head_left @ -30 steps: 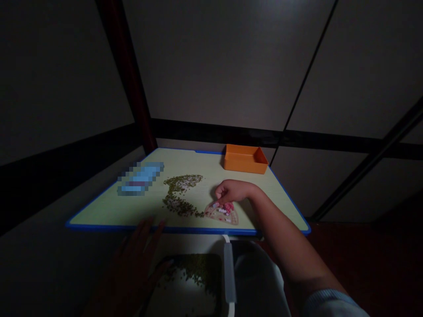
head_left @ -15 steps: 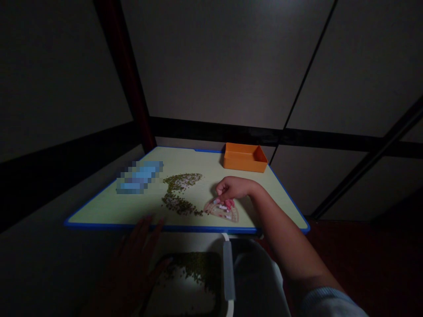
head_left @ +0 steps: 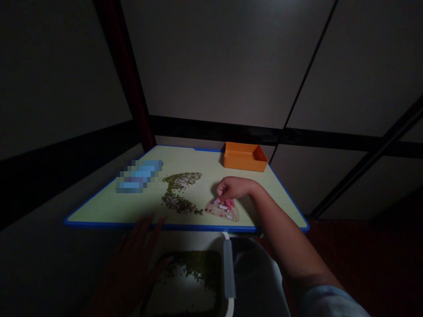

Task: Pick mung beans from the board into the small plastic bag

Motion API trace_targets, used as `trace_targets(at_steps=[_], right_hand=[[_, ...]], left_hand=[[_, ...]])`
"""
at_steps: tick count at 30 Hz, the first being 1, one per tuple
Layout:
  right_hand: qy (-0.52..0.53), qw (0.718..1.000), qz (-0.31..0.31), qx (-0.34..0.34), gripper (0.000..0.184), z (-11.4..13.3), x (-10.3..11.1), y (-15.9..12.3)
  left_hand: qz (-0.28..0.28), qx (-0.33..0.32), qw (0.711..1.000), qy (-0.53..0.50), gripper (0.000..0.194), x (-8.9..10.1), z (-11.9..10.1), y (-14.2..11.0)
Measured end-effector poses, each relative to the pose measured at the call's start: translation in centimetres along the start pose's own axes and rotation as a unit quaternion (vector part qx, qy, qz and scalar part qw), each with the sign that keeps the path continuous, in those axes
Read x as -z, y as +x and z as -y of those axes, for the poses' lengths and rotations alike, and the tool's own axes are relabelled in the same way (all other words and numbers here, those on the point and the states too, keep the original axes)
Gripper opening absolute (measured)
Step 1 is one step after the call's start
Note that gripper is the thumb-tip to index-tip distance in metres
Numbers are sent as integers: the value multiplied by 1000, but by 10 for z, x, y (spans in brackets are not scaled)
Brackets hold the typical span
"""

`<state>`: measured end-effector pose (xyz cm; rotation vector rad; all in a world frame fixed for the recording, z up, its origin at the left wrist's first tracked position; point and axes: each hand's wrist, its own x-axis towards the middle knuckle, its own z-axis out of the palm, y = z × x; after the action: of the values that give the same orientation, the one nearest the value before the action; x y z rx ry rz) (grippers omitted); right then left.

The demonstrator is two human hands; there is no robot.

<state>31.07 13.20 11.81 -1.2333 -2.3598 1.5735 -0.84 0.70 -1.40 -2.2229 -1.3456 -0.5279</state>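
My right hand [head_left: 229, 188] reaches over the tabletop with its fingers pinched on the upper edge of a pink protractor [head_left: 222, 212], a clear piece with pink and white figures on it. The fingertips hide part of that edge. To its left lie small green and whitish grains [head_left: 180, 202], spread in a curved band on the table. In deep shadow at lower left, my left hand [head_left: 142, 248] has its fingers spread, between the table's front edge and the container [head_left: 228, 268] below. More green grains [head_left: 198, 264] lie inside this container.
The pale yellow-green tabletop [head_left: 122, 213] has a blue rim. An orange open box [head_left: 244, 163] stands at its back right. A blurred blue item [head_left: 140, 176] lies at the left. Behind the table rises a panelled wall [head_left: 211, 66].
The protractor has shifted very slightly under my right hand. Both hands stay in nearly the same place, and the grains look unchanged.
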Motion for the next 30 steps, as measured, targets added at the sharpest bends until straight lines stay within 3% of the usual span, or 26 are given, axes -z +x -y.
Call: trace_targets(at_steps=[18,21,26,30], right_hand=[[20,999,-32,3,24,-1,2,2],[0,996,-81,35,25,-1,5,0],[-146,964,-216,54,15,-4,6,4],[-227,941,-239,74,18,-5,0,15]], left_hand=[[-5,-1,1000,1,79,3,-1,2],[-3,6,1000,6,79,1,-1,1],[-10,-5,1000,18,82,-2,1,-1],[-10,-2,1000,15,83,-5,2,-1]])
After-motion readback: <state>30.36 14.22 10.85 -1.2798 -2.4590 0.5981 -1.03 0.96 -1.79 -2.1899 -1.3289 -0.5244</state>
